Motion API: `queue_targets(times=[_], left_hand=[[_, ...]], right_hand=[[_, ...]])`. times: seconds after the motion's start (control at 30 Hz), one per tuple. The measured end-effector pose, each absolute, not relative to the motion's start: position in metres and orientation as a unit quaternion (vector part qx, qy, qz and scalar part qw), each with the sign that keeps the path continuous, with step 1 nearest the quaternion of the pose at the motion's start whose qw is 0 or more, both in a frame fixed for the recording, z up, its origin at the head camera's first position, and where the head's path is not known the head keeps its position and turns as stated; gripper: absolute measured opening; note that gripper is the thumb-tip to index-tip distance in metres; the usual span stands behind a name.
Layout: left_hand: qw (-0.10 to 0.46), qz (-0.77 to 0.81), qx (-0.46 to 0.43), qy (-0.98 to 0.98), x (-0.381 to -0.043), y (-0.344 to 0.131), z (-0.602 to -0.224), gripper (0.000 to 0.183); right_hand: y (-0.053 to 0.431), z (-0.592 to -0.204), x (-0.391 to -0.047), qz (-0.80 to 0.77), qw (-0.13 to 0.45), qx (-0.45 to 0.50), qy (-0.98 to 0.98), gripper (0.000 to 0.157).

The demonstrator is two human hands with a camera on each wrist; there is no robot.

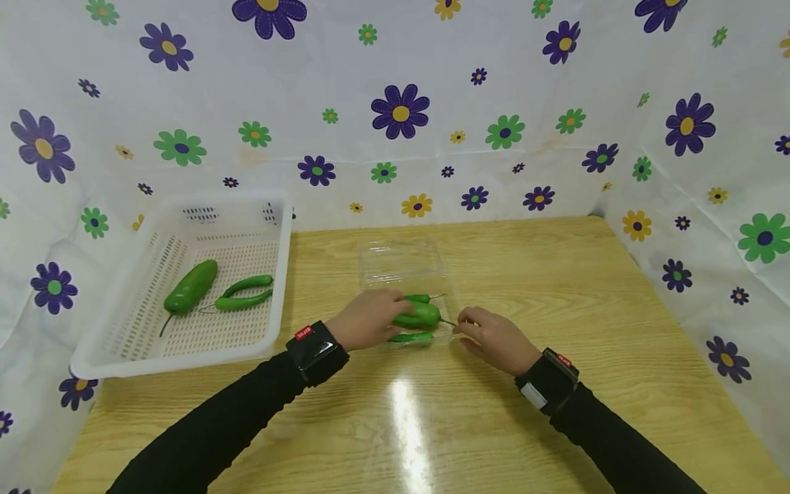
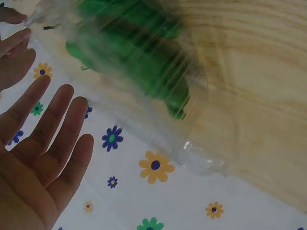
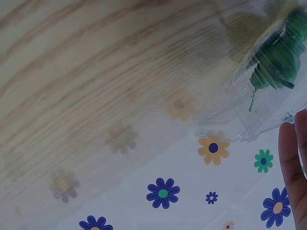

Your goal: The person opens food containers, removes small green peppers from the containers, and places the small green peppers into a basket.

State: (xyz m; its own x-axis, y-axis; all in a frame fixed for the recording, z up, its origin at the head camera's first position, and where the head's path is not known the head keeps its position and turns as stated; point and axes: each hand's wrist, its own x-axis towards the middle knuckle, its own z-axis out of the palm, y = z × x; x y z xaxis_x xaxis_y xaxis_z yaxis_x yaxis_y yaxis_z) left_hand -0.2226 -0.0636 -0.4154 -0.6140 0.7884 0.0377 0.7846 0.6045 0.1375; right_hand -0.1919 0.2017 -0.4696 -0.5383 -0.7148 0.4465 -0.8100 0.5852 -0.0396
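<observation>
A clear plastic box (image 1: 401, 259) lies on the table with its lid folded back. In its near half sit a thick green pepper (image 1: 424, 315) and two thin green chilies, one behind it (image 1: 420, 298) and one in front (image 1: 410, 338). Over the left end of these peppers reaches my left hand (image 1: 369, 319); its fingers look relaxed and spread in the left wrist view, with the thumb hidden. At the box's right near corner, my right hand (image 1: 496, 339) pinches the rim beside the thick pepper's stem. Only some fingers (image 3: 289, 158) show in the right wrist view.
A white perforated basket (image 1: 280, 302) stands at the left on the wooden table (image 1: 537, 425). Inside it are a thick green pepper (image 1: 193, 285) and two thin chilies (image 1: 245, 302). A white flowered cloth (image 1: 345, 75) hangs behind and at both sides.
</observation>
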Motion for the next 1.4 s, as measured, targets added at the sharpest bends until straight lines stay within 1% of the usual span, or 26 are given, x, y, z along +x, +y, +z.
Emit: queue_targets(times=[0.17,0.4,0.73,1.17,1.4], left_hand=[[0.038,0.065,0.437,0.897,-0.229,-0.058,-0.433,0.033],[0.05,0.058,0.435,0.897,-0.232,-0.051,-0.45,0.032],[0.107,0.074,0.403,0.906,-0.233,-0.043,-0.456,0.027],[0.142,0.067,0.406,0.9,-0.24,-0.041,-0.462,0.022],[0.151,0.08,0.426,0.888,-0.241,-0.042,-0.46,0.013]], right_hand=[[0.201,-0.47,-0.192,0.12,0.193,0.439,-0.869,0.027],[0.201,-0.468,-0.191,0.118,0.196,0.436,-0.87,0.025],[0.202,-0.47,-0.191,0.12,0.198,0.438,-0.869,0.027],[0.202,-0.468,-0.191,0.113,0.192,0.434,-0.873,0.025],[0.202,-0.468,-0.191,0.109,0.192,0.436,-0.872,0.026]])
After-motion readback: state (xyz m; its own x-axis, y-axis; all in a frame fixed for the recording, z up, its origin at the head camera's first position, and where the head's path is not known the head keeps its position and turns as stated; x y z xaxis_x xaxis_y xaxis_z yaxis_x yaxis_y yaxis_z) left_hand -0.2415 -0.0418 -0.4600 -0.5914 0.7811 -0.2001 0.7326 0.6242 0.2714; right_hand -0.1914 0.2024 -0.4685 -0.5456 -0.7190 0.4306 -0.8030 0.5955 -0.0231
